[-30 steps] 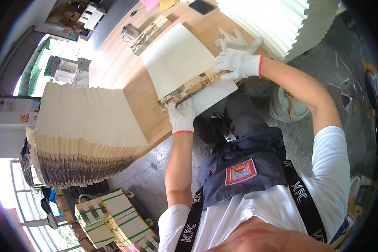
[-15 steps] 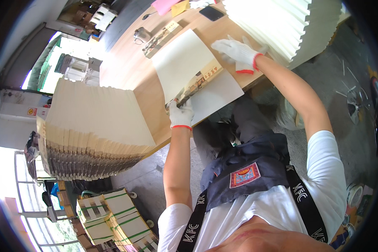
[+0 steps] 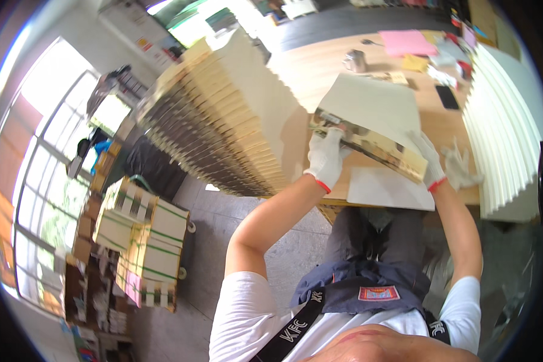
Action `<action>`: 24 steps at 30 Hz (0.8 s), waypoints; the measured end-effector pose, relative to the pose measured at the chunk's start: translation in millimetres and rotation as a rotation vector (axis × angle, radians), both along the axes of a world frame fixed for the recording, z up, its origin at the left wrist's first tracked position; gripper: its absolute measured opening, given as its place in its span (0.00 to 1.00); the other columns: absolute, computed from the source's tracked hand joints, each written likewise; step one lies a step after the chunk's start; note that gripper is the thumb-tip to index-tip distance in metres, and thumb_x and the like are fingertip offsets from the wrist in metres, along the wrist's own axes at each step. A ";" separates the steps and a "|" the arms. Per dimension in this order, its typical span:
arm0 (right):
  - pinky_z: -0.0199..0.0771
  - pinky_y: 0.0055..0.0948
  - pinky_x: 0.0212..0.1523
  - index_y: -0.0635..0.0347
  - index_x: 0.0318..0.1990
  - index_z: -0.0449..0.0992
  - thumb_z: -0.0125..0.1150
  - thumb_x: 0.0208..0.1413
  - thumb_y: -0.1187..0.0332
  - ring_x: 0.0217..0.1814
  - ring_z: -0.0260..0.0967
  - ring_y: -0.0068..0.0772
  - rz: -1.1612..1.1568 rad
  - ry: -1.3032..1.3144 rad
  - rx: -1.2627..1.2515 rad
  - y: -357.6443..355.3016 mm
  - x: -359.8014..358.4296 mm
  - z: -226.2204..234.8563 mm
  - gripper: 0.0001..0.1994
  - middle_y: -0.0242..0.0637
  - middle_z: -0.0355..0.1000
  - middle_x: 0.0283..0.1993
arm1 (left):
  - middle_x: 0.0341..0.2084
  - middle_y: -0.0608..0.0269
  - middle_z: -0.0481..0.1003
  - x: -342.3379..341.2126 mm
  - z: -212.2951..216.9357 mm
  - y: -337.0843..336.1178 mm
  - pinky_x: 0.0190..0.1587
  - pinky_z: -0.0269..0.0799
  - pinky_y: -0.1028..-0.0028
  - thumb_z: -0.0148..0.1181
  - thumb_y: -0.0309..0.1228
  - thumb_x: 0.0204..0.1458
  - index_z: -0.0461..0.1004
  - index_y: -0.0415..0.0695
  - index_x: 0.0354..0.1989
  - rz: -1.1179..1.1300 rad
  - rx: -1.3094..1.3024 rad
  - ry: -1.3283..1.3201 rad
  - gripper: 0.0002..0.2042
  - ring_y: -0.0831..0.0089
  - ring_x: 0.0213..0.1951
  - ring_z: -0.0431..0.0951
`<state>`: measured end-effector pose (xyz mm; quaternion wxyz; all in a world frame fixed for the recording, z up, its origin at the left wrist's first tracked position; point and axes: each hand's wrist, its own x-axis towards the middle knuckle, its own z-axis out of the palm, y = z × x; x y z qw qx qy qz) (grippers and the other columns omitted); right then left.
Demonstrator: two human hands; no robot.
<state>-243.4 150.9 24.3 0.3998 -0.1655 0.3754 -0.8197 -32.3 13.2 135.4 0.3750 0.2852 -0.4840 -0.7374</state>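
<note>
both hands [image 3: 377, 160] (gloved) grip a folded printed sheet [image 3: 371, 123] over the table [image 3: 320, 66]

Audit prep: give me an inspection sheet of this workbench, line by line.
Surface: wooden table, mostly covered.
Job's things: printed booklet held by both ends above a white sheet; cream sheet behind it.
Clutter: fanned stack of folded sheets at left, white fanned stack at right, spare glove, pink paper, metal can, black phone-like slab.
Hands: left hand and right hand, both gloved, gripping the booklet.
Cables: nothing seen.
Surroundings: strapped bundles on the floor, windows at left.
</note>
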 end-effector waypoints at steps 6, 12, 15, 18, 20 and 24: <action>0.77 0.32 0.53 0.60 0.62 0.67 0.54 0.65 0.67 0.55 0.72 0.31 -0.110 0.464 -0.272 -33.9 29.4 139.5 0.19 0.38 0.71 0.57 | 0.40 0.59 0.76 91.1 121.4 -10.5 0.40 0.82 0.68 0.58 0.33 0.60 0.70 0.39 0.50 -0.038 -0.446 0.161 0.14 0.68 0.37 0.79; 0.72 0.27 0.56 0.64 0.55 0.74 0.55 0.67 0.64 0.54 0.71 0.26 -0.116 0.744 -0.544 -156.0 46.7 278.0 0.16 0.37 0.76 0.52 | 0.50 0.47 0.71 193.0 228.8 -105.9 0.46 0.84 0.64 0.49 0.29 0.63 0.68 0.31 0.49 0.129 -0.699 0.292 0.13 0.58 0.46 0.80; 0.73 0.27 0.54 0.64 0.55 0.74 0.56 0.66 0.62 0.55 0.70 0.24 -0.111 1.006 -0.584 -230.0 63.0 355.7 0.17 0.36 0.75 0.53 | 0.54 0.48 0.67 232.3 280.5 -166.7 0.48 0.82 0.67 0.48 0.28 0.61 0.67 0.29 0.51 0.245 -0.937 0.151 0.15 0.56 0.47 0.79; 0.71 0.26 0.55 0.62 0.55 0.75 0.56 0.66 0.61 0.55 0.70 0.23 0.279 0.697 -0.546 -290.0 108.2 387.6 0.17 0.34 0.75 0.54 | 0.47 0.50 0.73 260.2 301.3 -200.1 0.44 0.78 0.67 0.50 0.29 0.59 0.67 0.31 0.57 0.413 -0.749 0.035 0.19 0.62 0.44 0.80; 0.71 0.27 0.44 0.60 0.48 0.77 0.59 0.62 0.57 0.45 0.70 0.25 0.243 0.848 -0.362 -348.5 85.0 373.0 0.16 0.35 0.75 0.46 | 0.40 0.53 0.76 279.6 299.8 -247.4 0.43 0.76 0.66 0.50 0.29 0.59 0.70 0.35 0.57 0.472 -0.771 -0.195 0.19 0.66 0.44 0.80; 0.52 0.28 0.21 0.54 0.24 0.73 0.63 0.51 0.43 0.19 0.55 0.22 0.261 1.010 0.151 -358.8 92.3 337.1 0.22 0.28 0.65 0.20 | 0.34 0.49 0.80 293.7 257.5 -242.7 0.45 0.69 0.64 0.42 0.57 0.57 0.80 0.41 0.42 0.600 -1.134 -1.163 0.30 0.57 0.39 0.80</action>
